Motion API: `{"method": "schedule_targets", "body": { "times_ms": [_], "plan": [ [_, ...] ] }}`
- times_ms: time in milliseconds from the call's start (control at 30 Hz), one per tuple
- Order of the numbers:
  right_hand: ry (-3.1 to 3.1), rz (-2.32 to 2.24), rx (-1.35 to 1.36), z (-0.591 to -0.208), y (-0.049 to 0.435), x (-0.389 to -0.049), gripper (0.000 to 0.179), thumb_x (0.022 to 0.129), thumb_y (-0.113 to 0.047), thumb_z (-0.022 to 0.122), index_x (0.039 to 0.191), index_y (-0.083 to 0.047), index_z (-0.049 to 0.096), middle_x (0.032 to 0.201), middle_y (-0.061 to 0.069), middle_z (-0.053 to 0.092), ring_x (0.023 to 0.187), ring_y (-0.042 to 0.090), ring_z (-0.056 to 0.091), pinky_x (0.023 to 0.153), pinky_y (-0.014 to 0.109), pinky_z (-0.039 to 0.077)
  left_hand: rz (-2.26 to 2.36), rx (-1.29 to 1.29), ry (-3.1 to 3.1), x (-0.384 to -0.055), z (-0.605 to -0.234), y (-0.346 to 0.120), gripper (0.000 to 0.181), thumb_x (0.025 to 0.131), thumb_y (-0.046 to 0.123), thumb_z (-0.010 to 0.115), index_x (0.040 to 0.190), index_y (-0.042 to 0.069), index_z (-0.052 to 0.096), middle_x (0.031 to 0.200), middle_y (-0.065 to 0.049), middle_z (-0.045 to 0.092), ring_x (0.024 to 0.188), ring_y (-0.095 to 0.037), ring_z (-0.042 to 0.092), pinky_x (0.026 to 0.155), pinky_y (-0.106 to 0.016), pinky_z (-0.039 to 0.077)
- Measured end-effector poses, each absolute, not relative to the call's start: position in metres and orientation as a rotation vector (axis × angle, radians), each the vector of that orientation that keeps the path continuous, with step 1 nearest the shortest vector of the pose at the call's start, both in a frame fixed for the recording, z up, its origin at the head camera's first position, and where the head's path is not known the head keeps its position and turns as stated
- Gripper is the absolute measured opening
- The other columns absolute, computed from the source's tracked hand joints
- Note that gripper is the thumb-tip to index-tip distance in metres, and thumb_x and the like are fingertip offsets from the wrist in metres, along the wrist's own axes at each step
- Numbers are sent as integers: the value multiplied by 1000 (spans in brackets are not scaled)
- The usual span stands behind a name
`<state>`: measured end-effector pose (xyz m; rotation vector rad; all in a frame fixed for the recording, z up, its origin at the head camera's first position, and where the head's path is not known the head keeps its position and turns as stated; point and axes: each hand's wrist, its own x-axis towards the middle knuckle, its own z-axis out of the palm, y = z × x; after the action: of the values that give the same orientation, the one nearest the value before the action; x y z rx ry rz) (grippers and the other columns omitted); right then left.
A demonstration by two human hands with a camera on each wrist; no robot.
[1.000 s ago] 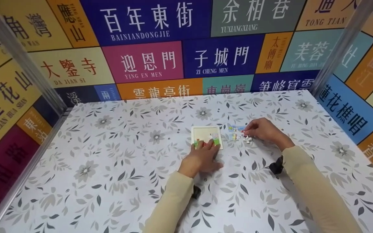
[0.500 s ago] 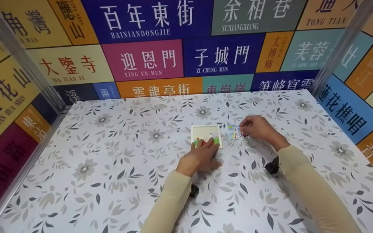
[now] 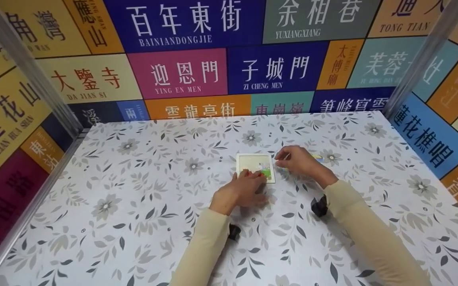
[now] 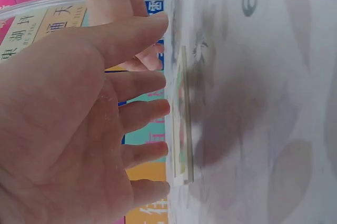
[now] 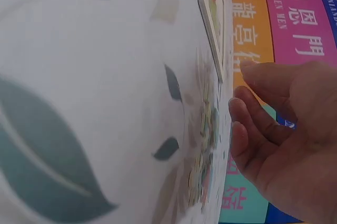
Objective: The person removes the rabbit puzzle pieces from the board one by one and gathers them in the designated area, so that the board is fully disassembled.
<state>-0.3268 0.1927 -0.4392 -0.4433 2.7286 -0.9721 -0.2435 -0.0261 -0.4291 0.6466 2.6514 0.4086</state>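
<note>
Head view: left hand [image 3: 241,190], fingers spread, partly hides the frame [image 3: 254,154]; right hand [image 3: 299,162], fingers loosely bent, partly hides pieces [image 3: 318,158].

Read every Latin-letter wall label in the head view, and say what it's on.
"BAINIANDONGJIE": upper blue panel
"YUXIANGXIANG": grey panel
"TONG TIAN": tan panel
"YING EN MEN": pink panel
"ZI CHENG MEN": lower blue panel
"DA JIAN SI": cream panel
"LIAN HUA SHAN": yellow panel
Others: cut off, too small or blurred.
</note>
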Motion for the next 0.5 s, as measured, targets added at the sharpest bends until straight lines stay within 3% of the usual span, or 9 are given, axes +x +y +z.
{"method": "schedule_targets", "body": {
  "times_ms": [267,500],
  "plan": [
    [2706,-932,-433,-440,177,-328,29,95,-25,70,117,-6,68,121,16,66,108,30,63,93,44,50,403,693,2631,-244,-431,-30,64,96,42,62,154,24,41,166,3,30,156,-35,16,123,-63,14],
    [2691,-864,-478,-442,169,-334,28,94,-22,70,116,-4,67,119,16,67,106,28,61,94,44,50,412,736,2624,-242,-434,-32,65,94,37,64,154,22,42,166,2,29,156,-34,16,126,-53,17]
  ]
}}
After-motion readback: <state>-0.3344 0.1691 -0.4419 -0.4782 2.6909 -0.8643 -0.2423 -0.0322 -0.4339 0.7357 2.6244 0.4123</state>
